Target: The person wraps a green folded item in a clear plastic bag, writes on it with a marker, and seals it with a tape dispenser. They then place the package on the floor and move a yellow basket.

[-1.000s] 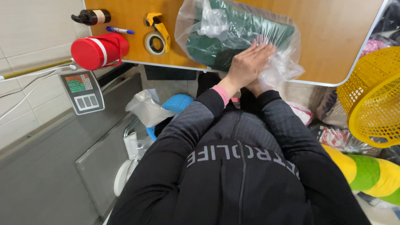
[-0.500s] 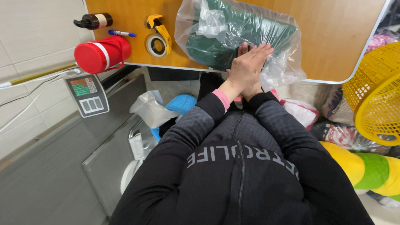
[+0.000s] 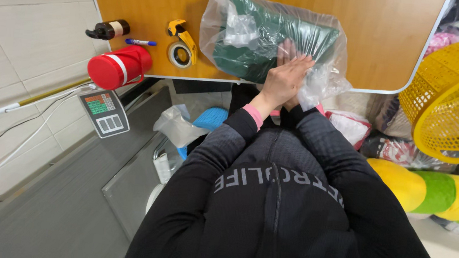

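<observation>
Fingers [image 3: 295, 62] now flatter on bagged green cloth [image 3: 266, 37]

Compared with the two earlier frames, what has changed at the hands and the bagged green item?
Little changed. The left hand stays pressed on the clear bag around the green fabric; the right hand is hidden under it. The tape dispenser and red flask have not moved.

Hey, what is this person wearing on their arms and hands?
Both arms are in long, dark sleeves of a black zip-front top with a fine ribbed texture. Pink cuffs of an under-layer peek out at the wrists. The left hand is bare: no glove, ring or watch shows. The right hand is mostly hidden beneath it.
</observation>
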